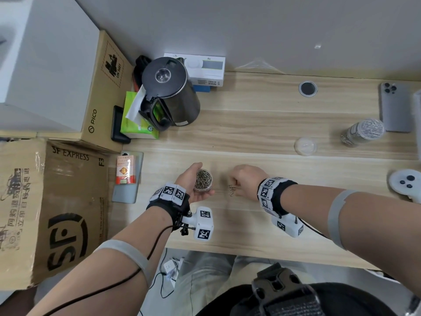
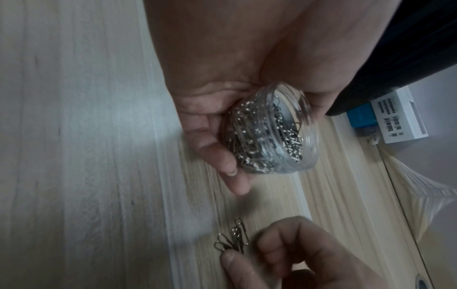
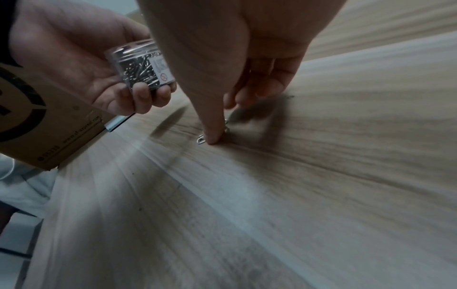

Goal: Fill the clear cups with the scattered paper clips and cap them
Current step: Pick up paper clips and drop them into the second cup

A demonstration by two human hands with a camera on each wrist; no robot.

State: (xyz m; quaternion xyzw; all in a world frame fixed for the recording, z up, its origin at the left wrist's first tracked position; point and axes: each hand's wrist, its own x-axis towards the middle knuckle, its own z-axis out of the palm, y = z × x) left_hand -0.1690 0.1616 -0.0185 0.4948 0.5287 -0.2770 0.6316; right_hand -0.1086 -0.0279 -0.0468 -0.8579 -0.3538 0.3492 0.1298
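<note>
My left hand (image 1: 193,185) grips an uncapped clear cup (image 1: 203,180) almost full of silver paper clips, held just above the wooden desk (image 1: 250,133); the same cup (image 2: 269,133) shows tilted in the left wrist view, fingers curled round it. Just right of it, my right hand (image 1: 245,182) bends down over a few loose paper clips (image 1: 232,189) lying on the desk. Its thumb and fingers close on those paper clips (image 2: 233,239). In the right wrist view the thumb (image 3: 212,129) presses down on a clip (image 3: 200,139). A loose clear lid (image 1: 305,145) lies at the right.
A capped clear cup (image 1: 362,132) full of clips stands at the far right beside a grey phone (image 1: 395,108). A black kettle (image 1: 168,92), tissue pack (image 1: 134,119) and cardboard boxes (image 1: 52,201) crowd the left. A white controller (image 1: 405,182) sits at the right edge.
</note>
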